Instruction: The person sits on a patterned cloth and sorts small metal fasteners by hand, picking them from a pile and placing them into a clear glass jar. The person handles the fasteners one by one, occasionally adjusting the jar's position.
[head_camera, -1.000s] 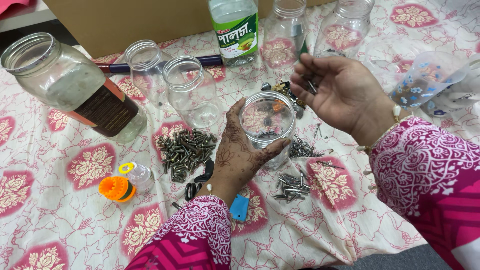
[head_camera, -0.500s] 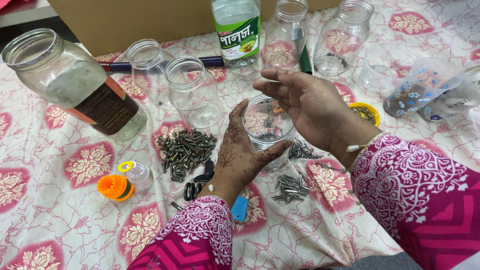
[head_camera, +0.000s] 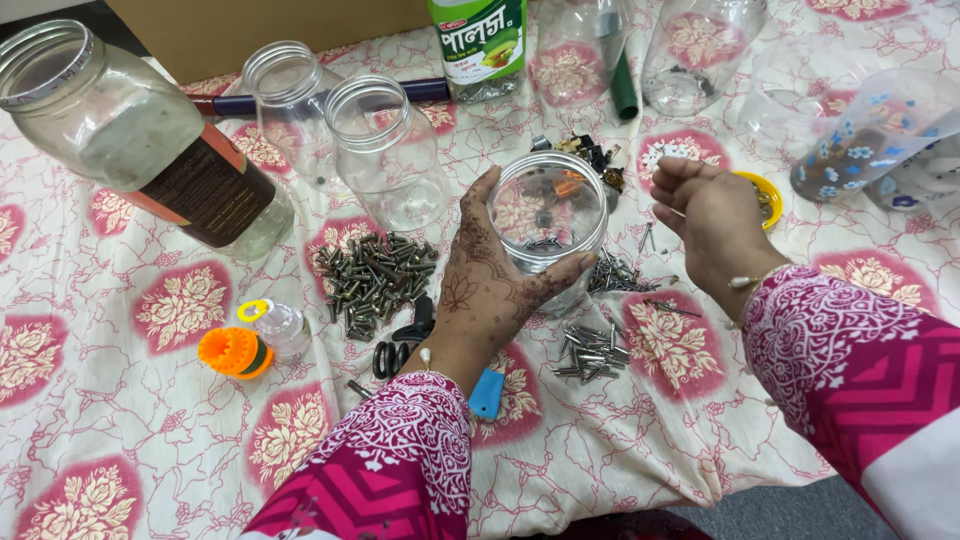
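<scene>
Glass first, at the far left: a big jar with a brown label (head_camera: 140, 150) lies tilted on the floral cloth (head_camera: 120, 440) that covers the bench, its open mouth turned up and away. Beside it stand 2 empty clear plastic jars (head_camera: 385, 150), upright and touching or nearly so. Below them sits an orange lid (head_camera: 232, 352) next to a tiny clear bottle (head_camera: 280, 330), and just right of those a heap of dark bolts (head_camera: 375, 280), probably piled there to keep 1 kind together.

At centre the left hand (head_camera: 480, 285) wraps its grip round a small clear jar (head_camera: 547, 225), thumb on the near side, fingers on the left wall, which looks meant to steady it upright. A few small parts lie in its bottom; what they are is hard to tell through the plastic. A blue tag (head_camera: 487, 393) peeks out from under the left sleeve, and black scissors handles (head_camera: 395, 355) are half covered by the wrist.

Right of the jar lie 2 loose piles of silver screws (head_camera: 590, 355). The right hand (head_camera: 710, 215) hovers just beside the jar with fingers curled narrow, pinching a thin screw-like piece. Behind it a yellow lid (head_camera: 757, 195) is partly hidden. The green-labelled bottle (head_camera: 480, 45) and other jars are cut off at the top edge.
</scene>
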